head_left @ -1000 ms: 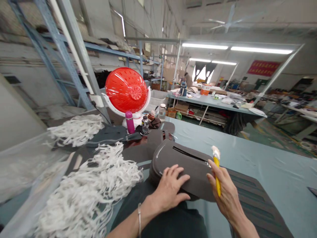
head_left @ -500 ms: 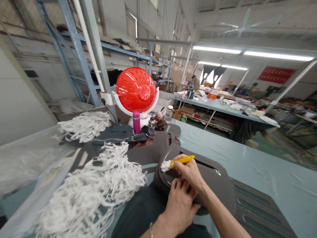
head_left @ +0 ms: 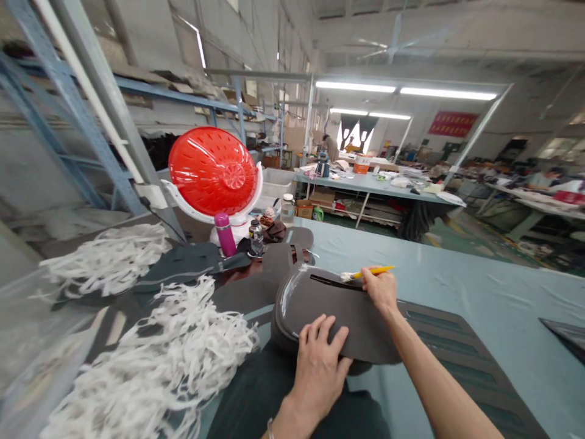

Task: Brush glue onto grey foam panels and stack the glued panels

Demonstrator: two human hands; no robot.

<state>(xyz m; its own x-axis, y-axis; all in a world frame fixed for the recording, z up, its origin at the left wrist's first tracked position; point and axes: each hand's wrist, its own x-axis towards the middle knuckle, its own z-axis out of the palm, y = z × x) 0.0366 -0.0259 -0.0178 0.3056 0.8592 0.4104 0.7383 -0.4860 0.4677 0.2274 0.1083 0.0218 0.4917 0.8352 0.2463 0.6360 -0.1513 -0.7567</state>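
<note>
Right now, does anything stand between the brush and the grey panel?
Nothing visible: the right hand holds the brush, bristles by the far edge of the panel. The left hand rests on the near side.

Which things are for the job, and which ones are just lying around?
Being used:
- yellow brush, held in the right grip
- dark grey piece, under the left grip

Probably just lying about:
- pink bottle
- red round thing on its white stand
- white strips, untouched, though they might belong
</note>
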